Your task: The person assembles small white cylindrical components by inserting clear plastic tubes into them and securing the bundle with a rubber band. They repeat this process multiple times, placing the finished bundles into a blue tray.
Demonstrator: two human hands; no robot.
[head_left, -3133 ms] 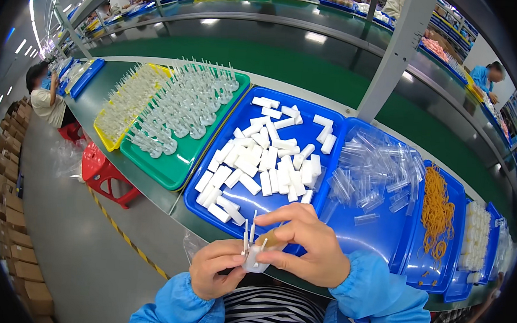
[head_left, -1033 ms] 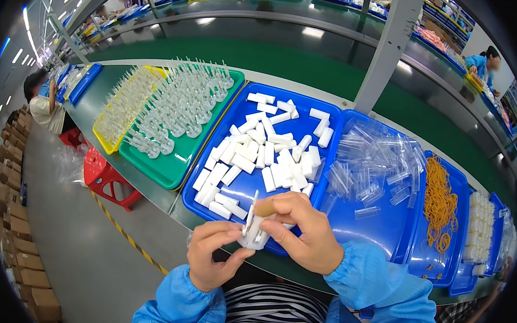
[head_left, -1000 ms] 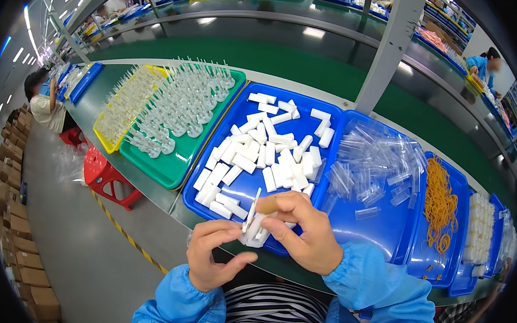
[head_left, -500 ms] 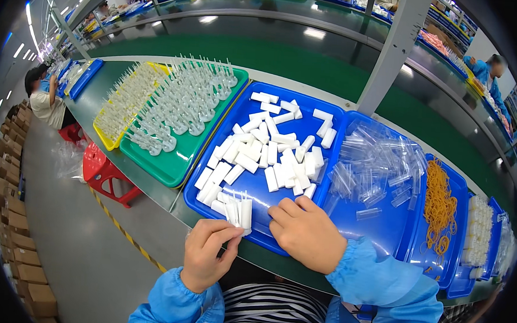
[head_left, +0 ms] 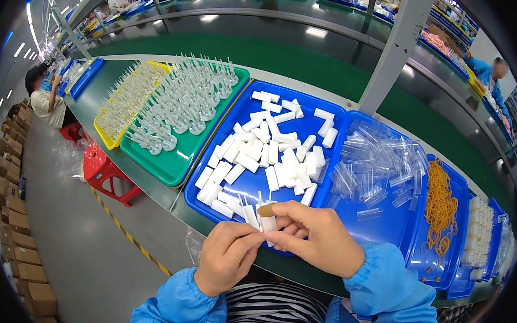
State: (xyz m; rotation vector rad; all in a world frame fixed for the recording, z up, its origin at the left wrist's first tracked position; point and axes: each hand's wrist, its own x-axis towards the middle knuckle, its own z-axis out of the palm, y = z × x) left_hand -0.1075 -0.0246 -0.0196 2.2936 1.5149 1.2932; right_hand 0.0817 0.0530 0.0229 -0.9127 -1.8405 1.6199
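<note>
Between the fingertips of my left hand is the base of a small clear plastic piece with thin upright prongs; a white block sits on it. My right hand, fingers bent, grips another white block against the same piece, and a brown patch shows at this block's upper end. Whether that block is pushed onto a prong, I cannot tell. Both hands meet over the front edge of a blue tray, where many loose white blocks lie.
On the left, a green tray and a yellow tray carry rows of pronged clear pieces. To the right, blue trays hold clear plastic sleeves and orange rubber bands. A grey post rises behind. A red stool stands at left.
My right hand has come left from the tray's front and now holds a white block at the pronged piece. My left hand, still pinching that piece, has shifted slightly right.
</note>
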